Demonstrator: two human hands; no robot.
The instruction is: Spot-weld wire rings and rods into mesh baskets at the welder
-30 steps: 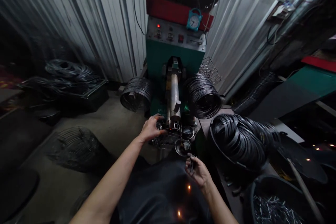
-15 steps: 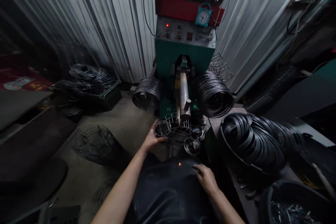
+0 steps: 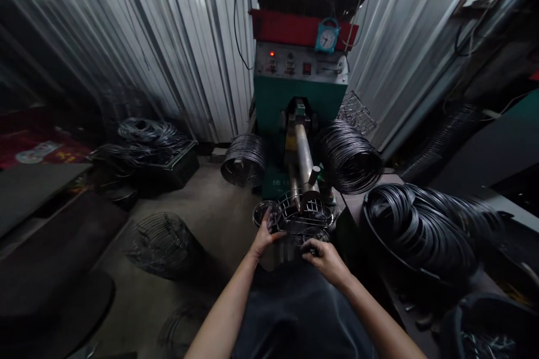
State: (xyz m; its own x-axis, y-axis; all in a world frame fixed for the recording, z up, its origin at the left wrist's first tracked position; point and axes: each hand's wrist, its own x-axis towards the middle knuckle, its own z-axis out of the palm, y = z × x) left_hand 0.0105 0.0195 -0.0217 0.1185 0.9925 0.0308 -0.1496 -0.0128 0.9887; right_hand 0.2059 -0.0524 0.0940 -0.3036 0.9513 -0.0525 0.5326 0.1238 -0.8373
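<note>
A round wire basket [image 3: 290, 216] sits at the end of the welding machine's metal arms [image 3: 306, 162]. My left hand [image 3: 264, 238] grips its left side, thumb toward the front and fingers up along the wires. Just right of the basket's front edge, my right hand [image 3: 324, 258] is closed in a pinch. Whatever its fingertips hold is too small and dark to make out. A round metal rim [image 3: 318, 233] shows behind those fingertips, partly covered by them.
Rings of wire hang at the machine's left [image 3: 244, 160] and right [image 3: 351, 157]. On the right bench lie many wire rings [image 3: 421, 230] and a dark bucket [image 3: 467, 314] with metal pieces. A stack of wire baskets [image 3: 162, 244] stands on the floor at left.
My right hand has risen from over the dark apron to the basket's front right. My left hand and the basket have shifted slightly right in view, which has also tilted.
</note>
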